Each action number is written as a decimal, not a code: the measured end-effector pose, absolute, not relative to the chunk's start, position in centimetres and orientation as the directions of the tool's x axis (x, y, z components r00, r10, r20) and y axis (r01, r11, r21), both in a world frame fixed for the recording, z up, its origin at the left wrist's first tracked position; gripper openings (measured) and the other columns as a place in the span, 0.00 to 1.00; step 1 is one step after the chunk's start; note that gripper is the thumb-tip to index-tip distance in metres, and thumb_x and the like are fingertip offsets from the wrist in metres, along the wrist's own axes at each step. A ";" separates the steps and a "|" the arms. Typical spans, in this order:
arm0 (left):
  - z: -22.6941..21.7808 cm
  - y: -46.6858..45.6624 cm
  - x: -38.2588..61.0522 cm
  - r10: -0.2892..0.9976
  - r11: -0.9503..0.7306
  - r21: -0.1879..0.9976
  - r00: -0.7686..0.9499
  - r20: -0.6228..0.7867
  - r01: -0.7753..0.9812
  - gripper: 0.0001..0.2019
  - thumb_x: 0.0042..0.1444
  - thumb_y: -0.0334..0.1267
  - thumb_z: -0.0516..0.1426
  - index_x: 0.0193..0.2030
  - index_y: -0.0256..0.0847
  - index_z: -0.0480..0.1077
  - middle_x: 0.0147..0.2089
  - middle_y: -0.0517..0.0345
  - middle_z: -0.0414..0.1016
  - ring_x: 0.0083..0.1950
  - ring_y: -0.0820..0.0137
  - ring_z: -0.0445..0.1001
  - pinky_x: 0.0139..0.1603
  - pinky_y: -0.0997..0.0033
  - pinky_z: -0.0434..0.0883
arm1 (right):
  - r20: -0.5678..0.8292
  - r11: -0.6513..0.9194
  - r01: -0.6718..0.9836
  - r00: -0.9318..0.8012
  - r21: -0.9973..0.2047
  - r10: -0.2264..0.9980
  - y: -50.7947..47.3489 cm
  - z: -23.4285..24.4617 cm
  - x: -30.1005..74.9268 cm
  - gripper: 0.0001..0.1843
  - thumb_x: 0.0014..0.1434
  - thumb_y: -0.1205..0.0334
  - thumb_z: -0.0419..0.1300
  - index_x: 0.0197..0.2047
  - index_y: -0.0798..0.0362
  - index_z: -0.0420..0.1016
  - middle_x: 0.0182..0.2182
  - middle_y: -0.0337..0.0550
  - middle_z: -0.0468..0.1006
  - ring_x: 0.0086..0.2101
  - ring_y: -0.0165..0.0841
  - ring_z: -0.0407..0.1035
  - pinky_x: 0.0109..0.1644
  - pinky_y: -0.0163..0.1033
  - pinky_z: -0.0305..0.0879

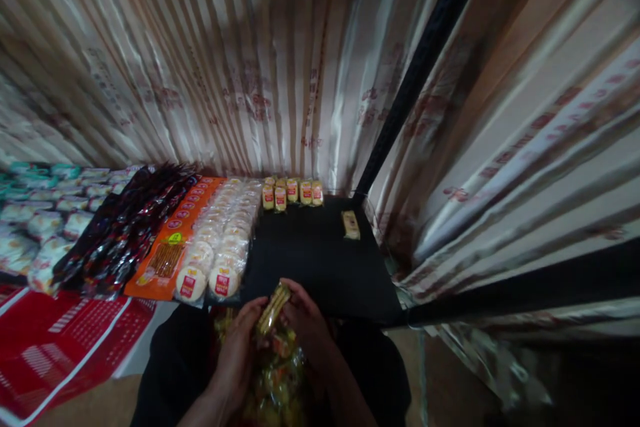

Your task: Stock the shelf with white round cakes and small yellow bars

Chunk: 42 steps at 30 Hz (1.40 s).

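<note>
Head view, blurry and dim. Left hand and right hand meet low centre, the fingers of both closed on one slim yellow-brown wrapped snack packet, held tilted. It sits just above a clear plastic bag of mixed yellow and orange packets in the person's lap.

Step in hand, as I judge it: lifting a single packet out of the bag, at the near edge of the flat black shelf top. A row of small yellow-red packets stands along the shelf's back edge, and one loose yellow packet lies apart to the right.

To the left lie rows of round white wrapped cakes, flat orange packs and dark red glossy wrappers.

Next move would call for freeing the packet from the bag mouth, then a forward reach over bare shelf without knocking the back row.
</note>
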<state>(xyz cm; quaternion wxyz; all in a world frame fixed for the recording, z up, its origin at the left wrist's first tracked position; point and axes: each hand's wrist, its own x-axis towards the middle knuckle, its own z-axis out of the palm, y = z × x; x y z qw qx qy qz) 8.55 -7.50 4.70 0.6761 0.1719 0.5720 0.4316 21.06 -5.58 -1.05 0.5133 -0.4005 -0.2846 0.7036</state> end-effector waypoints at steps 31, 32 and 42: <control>3.1 -9.7 8.9 0.876 0.453 0.862 -0.066 -0.478 -0.227 0.12 0.47 0.26 0.53 0.40 0.36 0.69 0.23 0.63 0.70 0.22 0.79 0.67 0.26 0.80 0.65 | -0.329 -0.307 -0.414 -0.019 -0.857 0.944 -8.5 0.1 18.3 0.24 0.40 0.51 0.67 0.41 0.52 0.72 0.27 0.35 0.75 0.18 0.21 0.60 0.22 0.30 0.59; 3.0 -9.6 8.9 0.881 0.447 0.866 -0.057 -0.470 -0.223 0.13 0.47 0.27 0.54 0.40 0.36 0.69 0.24 0.62 0.71 0.23 0.78 0.68 0.26 0.80 0.65 | -0.323 -0.303 -0.403 -0.019 -0.864 0.946 -8.5 0.0 18.4 0.25 0.40 0.51 0.66 0.42 0.51 0.72 0.28 0.36 0.76 0.20 0.22 0.62 0.24 0.30 0.61; 2.2 -3.3 10.6 0.944 0.310 0.950 -0.124 -0.305 0.024 0.16 0.45 0.32 0.58 0.43 0.40 0.72 0.27 0.60 0.73 0.27 0.73 0.70 0.30 0.77 0.66 | -0.203 -0.139 -0.298 0.196 -0.944 0.959 -2.8 1.3 20.3 0.22 0.40 0.50 0.66 0.38 0.54 0.75 0.32 0.42 0.78 0.29 0.30 0.70 0.30 0.33 0.64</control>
